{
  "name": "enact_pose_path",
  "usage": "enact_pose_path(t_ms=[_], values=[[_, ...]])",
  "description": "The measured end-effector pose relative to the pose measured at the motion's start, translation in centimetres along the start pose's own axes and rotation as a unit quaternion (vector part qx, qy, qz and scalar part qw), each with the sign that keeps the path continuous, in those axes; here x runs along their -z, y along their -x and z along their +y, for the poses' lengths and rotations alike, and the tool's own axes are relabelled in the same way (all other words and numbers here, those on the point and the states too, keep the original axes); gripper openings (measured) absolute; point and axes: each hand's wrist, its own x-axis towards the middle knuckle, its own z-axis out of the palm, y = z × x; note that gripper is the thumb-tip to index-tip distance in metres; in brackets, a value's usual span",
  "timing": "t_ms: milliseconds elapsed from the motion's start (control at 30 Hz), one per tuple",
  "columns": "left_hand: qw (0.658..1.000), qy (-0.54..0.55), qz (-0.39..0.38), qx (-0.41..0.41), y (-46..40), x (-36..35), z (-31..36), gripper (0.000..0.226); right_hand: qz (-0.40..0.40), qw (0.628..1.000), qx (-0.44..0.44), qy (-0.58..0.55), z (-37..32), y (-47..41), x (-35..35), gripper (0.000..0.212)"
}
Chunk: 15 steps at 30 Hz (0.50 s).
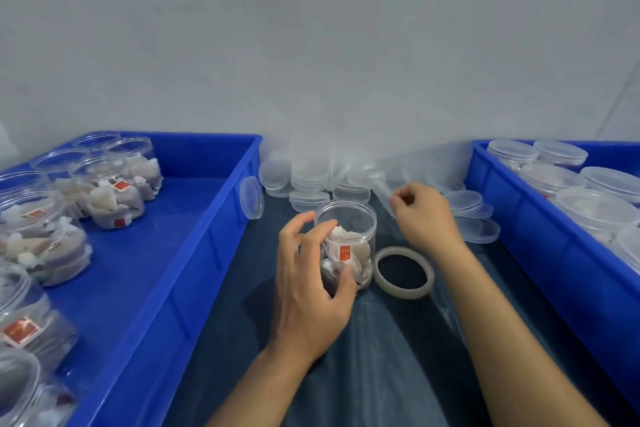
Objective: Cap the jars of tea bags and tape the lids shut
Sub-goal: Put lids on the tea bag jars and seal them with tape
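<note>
1. Standing on the dark surface (381, 374) between two blue bins, the uncapped jar (348, 239) is gripped by the left hand (311, 288).
2. Right hand (424, 215) pinches clear plastic film by the loose lids (308, 180); tape roll (403, 272) lies beside the jar.

Jar (349, 236) and lids (308, 180): clear, glossy plastic. Crates (194, 253): smooth blue plastic with a sheen. Tape roll (403, 272): translucent, pale. Tea bags (114, 204): matt, papery mesh. The work surface (381, 357) looked dark and slightly glossy.

Left hand (311, 274) grips open jar (349, 246); right hand (424, 215) seemingly pinches a lid (384, 192).
</note>
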Motion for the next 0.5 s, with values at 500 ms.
enact_pose_path(t_ms=[500], values=[[0.999,0.001,-0.013,0.052,0.2,-0.2,0.2,0.081,-0.318,0.871,0.007,-0.373,-5.9,2.8,5.0,0.022]])
